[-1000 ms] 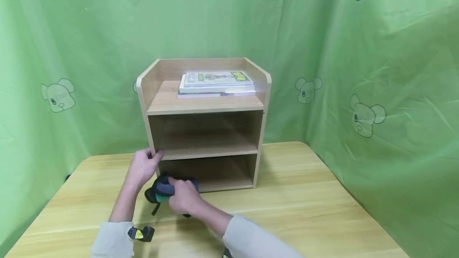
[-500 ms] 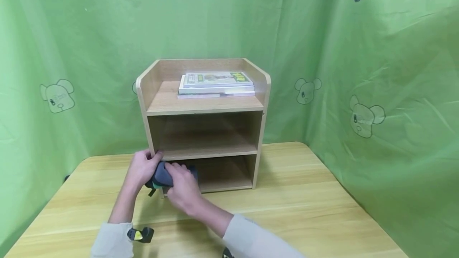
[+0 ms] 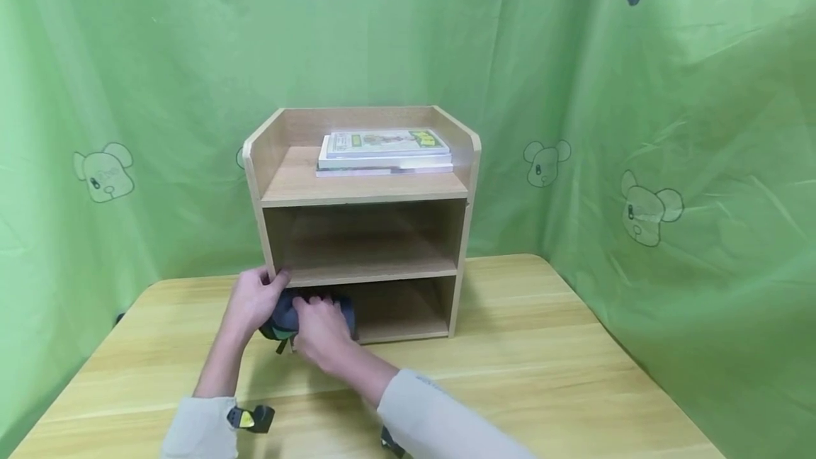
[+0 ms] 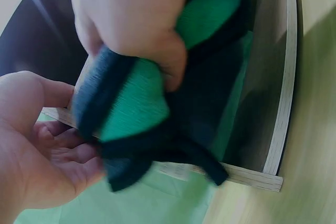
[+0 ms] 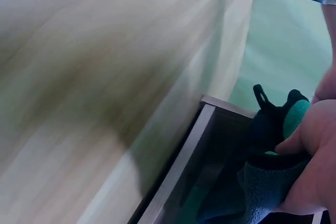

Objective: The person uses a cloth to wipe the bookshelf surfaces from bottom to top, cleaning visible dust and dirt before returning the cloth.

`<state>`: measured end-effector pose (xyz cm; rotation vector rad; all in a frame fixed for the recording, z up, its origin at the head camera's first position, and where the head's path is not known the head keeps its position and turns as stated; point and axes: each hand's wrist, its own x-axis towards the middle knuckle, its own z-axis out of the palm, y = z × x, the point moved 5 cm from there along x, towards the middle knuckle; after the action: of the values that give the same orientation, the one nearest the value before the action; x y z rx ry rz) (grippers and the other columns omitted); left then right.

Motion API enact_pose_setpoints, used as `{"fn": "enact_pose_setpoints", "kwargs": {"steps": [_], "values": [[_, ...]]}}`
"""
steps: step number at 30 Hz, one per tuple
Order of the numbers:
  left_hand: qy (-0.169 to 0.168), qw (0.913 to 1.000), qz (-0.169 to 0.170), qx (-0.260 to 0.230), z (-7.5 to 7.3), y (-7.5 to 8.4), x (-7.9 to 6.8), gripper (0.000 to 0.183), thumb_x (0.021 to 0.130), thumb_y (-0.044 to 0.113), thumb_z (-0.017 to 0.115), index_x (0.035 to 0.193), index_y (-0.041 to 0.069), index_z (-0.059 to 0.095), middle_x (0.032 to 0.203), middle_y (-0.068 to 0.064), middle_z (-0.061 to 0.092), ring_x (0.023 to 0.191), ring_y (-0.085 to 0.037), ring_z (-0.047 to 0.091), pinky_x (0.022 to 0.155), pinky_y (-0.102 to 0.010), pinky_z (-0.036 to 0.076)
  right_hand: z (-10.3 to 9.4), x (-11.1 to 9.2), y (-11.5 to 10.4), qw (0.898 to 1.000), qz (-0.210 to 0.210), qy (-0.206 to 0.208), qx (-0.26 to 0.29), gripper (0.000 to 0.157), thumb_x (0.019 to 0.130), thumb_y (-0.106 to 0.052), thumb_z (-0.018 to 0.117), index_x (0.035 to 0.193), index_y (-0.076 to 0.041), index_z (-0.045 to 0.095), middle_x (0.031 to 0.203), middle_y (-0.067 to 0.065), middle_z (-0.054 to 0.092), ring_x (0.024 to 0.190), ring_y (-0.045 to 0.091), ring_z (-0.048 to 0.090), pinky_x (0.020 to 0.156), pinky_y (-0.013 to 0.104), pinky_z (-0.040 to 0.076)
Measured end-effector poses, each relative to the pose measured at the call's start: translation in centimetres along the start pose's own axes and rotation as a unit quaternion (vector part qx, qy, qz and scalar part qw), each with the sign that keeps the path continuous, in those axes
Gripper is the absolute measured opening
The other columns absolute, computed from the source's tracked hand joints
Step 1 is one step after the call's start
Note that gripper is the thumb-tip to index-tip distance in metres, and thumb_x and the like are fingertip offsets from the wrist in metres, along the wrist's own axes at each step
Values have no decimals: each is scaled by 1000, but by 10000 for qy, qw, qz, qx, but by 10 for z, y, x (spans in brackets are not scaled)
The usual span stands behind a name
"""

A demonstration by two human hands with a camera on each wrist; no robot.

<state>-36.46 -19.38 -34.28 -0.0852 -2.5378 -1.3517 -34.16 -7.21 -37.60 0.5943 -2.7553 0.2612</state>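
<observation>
My right hand [image 3: 321, 331] grips a soft dark-blue cloth item [image 4: 142, 106] with green inner patches and a black loop strap, its exact kind not clear. It lies at the left end of the bottom compartment of a wooden shelf unit [image 3: 363, 280], partly inside, with one end sticking out in front of the left side panel. At that panel, my left hand [image 3: 251, 299] holds on at middle-board height, thumb on the front edge and fingers round the outer side. In the right wrist view, the item [image 5: 268, 182] is bunched under the right hand, whose palm hides part of it.
A small stack of books [image 3: 385, 152] lies on the unit's top shelf. The unit stands on a light wood table [image 3: 535, 374], with a green patterned curtain [image 3: 612, 126] behind and to the sides. A strapped device [image 3: 251, 418] is on the left wrist.
The right hand has moved the cloth item up from in front of the unit and in towards the bottom compartment. The left hand keeps its hold on the panel.
</observation>
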Motion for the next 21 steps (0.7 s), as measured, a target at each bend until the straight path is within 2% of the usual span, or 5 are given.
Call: {"fn": "enact_pose_setpoints", "kwargs": {"steps": [5, 9, 15, 21], "values": [[8, 10000, -32, -25, 1, -1, -1, 33, 94, 31, 56, 89, 0, 65, 80, -13, 64, 75, -24, 55, 65, -33, 44, 25, -6, 2, 9982, 86, -490, -342, 42, 72, -25, 76, 112, -22, 64, 102, 4, 66, 98, 29, 61, 87, 44, 48], [-1, 10000, -11, -41, 2, -2, -1, 32, 94, 31, 56, 84, 1, 63, 68, -5, 52, 67, -21, 48, 59, -33, 40, 41, -12, 2, 9948, 232, -830, -540, 46, 74, -25, 74, 118, -23, 62, 109, 6, 64, 109, 34, 57, 92, 46, 46], [45, 9999, 4, -125, 1, -2, -2, 31, 94, 29, 56, 78, 3, 59, 62, -2, 43, 60, -20, 42, 54, -33, 38, 42, -20, 0, 9917, 217, -1093, -642, 55, 74, -26, 74, 127, -23, 59, 120, 7, 61, 118, 36, 52, 97, 49, 42], [67, 9999, 8, -148, 1, -2, -2, 31, 94, 30, 57, 79, 2, 60, 62, -2, 43, 60, -20, 42, 53, -33, 38, 39, -35, 1, 9862, 117, -1527, -634, 65, 72, -28, 77, 133, -30, 54, 133, 3, 54, 126, 35, 46, 103, 47, 38]]}}
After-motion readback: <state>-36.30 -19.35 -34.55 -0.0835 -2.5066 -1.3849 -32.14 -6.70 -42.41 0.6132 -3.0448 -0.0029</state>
